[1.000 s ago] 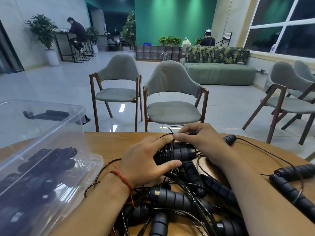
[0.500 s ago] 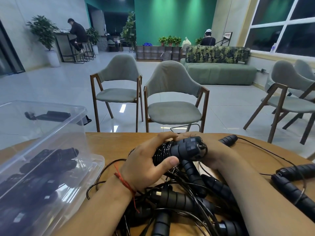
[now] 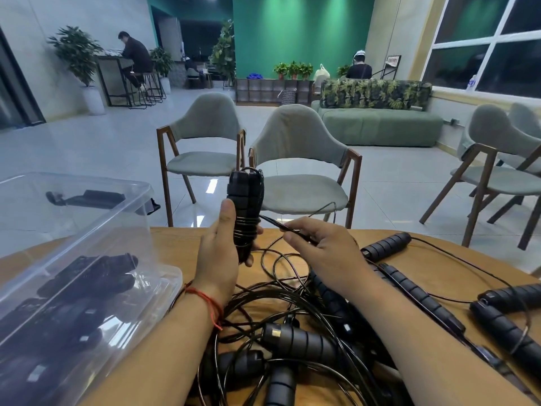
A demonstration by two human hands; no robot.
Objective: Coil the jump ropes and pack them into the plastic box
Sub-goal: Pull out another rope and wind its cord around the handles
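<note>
Mid-wrap. Left hand [image 3: 218, 256] fingers clamp the paired handles [image 3: 244, 200] upright above the table [image 3: 175, 247]. Right hand [image 3: 328, 250] pinches the cord [image 3: 273, 222] taut. Next: wind the loose slack, then drop the bundle in the box [image 3: 126, 224].

Handles [image 3: 245, 200] black, ringed with ridges; cords [image 3: 273, 223] black. Box [image 3: 96, 227] clear. Table [image 3: 175, 244] light brown, wood grain. Wrist string [image 3: 206, 300] red. Chairs [image 3: 295, 142] grey-green, brown frames. Wall [image 3: 292, 33] green. Sofa cushions [image 3: 374, 93] dark leaf print.
</note>
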